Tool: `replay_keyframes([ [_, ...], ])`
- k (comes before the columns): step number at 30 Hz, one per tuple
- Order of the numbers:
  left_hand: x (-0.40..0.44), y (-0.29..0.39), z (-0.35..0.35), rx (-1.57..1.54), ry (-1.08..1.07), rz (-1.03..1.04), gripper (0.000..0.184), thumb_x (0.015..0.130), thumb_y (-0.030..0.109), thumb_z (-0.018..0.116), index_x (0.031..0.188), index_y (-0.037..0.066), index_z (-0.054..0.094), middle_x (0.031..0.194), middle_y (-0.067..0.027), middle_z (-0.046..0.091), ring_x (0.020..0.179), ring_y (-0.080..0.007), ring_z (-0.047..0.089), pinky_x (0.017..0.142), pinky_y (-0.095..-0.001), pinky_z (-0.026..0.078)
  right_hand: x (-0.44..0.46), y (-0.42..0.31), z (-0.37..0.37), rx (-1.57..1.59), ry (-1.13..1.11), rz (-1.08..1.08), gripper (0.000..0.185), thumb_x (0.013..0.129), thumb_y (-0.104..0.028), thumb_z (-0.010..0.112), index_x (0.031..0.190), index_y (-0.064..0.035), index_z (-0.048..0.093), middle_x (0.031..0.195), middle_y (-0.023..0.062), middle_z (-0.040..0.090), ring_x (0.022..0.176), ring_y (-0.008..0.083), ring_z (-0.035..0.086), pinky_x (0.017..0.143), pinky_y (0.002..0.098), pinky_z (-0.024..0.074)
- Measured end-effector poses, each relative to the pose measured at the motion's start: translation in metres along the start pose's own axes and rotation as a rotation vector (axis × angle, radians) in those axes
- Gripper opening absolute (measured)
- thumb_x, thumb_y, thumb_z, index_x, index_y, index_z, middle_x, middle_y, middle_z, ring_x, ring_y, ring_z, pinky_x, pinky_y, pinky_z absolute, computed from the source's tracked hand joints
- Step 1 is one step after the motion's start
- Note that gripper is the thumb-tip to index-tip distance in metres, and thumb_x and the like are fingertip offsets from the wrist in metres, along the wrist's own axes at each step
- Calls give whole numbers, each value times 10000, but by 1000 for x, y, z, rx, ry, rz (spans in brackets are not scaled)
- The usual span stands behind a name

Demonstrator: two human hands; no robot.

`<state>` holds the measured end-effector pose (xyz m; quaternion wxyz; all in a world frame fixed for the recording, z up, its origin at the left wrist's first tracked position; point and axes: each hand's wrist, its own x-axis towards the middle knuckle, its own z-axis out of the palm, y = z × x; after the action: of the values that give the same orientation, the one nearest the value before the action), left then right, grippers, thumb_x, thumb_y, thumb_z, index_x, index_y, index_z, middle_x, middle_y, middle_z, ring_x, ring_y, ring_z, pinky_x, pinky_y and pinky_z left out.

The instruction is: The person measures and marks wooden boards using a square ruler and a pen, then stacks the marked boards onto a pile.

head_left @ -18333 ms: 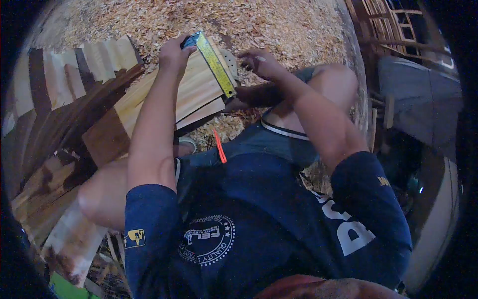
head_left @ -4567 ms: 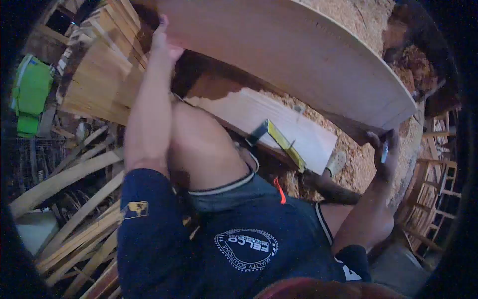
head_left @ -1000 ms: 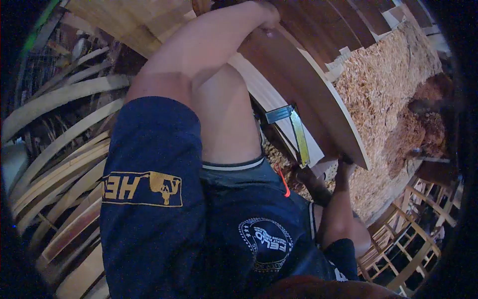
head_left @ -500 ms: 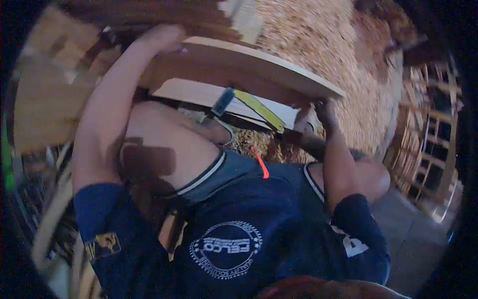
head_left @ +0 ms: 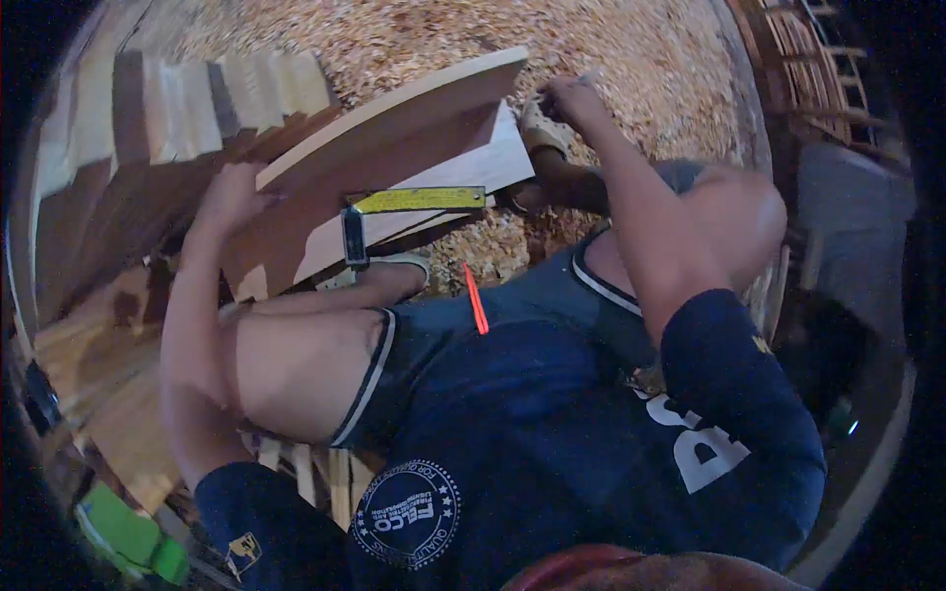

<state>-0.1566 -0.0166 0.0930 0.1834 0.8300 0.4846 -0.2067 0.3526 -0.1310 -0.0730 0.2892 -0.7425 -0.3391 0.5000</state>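
Up front, head cam: L hand point(head_left: 236, 202) holds L end of tilted board point(head_left: 404, 143); R hand point(head_left: 574, 101) curled nr its R end, apart, can't tell if gripping anything. Yellow-bladed square point(head_left: 419, 200) sits w/ blade over pale board point(head_left: 505, 160), just below.

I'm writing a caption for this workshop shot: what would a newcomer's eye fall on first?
Probably the yellow-bladed square, lying across the pale board in front of the person. The bright orange strip at the waist of the shorts may catch the eye next. Then comes the long board raised on edge beyond the square, with the left hand at its left end.
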Motion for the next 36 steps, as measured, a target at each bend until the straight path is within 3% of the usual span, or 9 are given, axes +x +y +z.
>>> replay_keyframes([
  [4, 3, 14, -11, 19, -69, -54, 401, 765, 208, 802, 1126, 63, 704, 1018, -215, 704, 984, -382, 674, 876, -453, 529, -10, 1, 24, 379, 32, -11, 315, 938, -347, 608, 945, -44, 696, 847, 62, 700, 762, 160, 675, 710, 298, 547],
  [7, 3, 21, -14, 18, -72, -68, 377, 774, 183, 791, 1128, 84, 709, 1008, -207, 708, 969, -375, 682, 864, -449, 530, -15, -6, 25, 2, -22, -95, 236, 918, -292, 655, 902, -59, 686, 819, 46, 694, 761, 146, 668, 716, 295, 546],
  [14, 11, 10, -9, -34, -75, -22, 383, 789, 184, 794, 1124, 27, 696, 987, -209, 719, 947, -357, 701, 829, -427, 534, 0, 2, 43, 3, -68, -272, 157, 887, -208, 677, 912, -53, 677, 830, 30, 693, 762, 109, 636, 699, 292, 538],
  [18, 10, 20, -14, -70, -85, -28, 374, 790, 171, 797, 1109, 5, 694, 979, -203, 727, 942, -352, 709, 818, -416, 539, -5, -2, 43, -8, -59, -246, 172, 867, -218, 686, 946, -65, 681, 844, 26, 695, 779, 114, 629, 730, 297, 530],
  [21, 8, 29, -18, -110, -94, -82, 361, 788, 156, 796, 1097, -1, 694, 978, -197, 731, 948, -343, 713, 822, -413, 542, -7, 0, 44, -76, -48, -303, 220, 876, -266, 670, 988, -78, 685, 919, 88, 723, 849, 207, 687, 788, 358, 541],
  [24, 11, 18, -13, -143, -95, -55, 361, 785, 145, 797, 1096, -5, 693, 984, -199, 730, 959, -331, 715, 828, -411, 543, 1, 9, 49, -107, -53, -329, 222, 877, -255, 663, 1014, -82, 688, 931, 92, 724, 861, 213, 687, 797, 361, 542],
  [27, 13, 9, -8, -150, -91, -31, 364, 785, 133, 795, 1105, -6, 690, 992, -205, 728, 967, -323, 716, 835, -406, 542, 3, 11, 50, -103, -63, -338, 195, 883, -214, 677, 1011, -68, 692, 917, 61, 730, 861, 158, 678, 804, 329, 544],
  [36, 7, 29, -18, -148, -103, -64, 367, 785, 91, 782, 1118, -23, 677, 1009, -213, 723, 973, -320, 716, 844, -402, 542, 2, 9, 49, -161, -67, -347, 199, 892, -214, 665, 1023, -68, 696, 938, 67, 736, 883, 164, 687, 812, 337, 543],
])
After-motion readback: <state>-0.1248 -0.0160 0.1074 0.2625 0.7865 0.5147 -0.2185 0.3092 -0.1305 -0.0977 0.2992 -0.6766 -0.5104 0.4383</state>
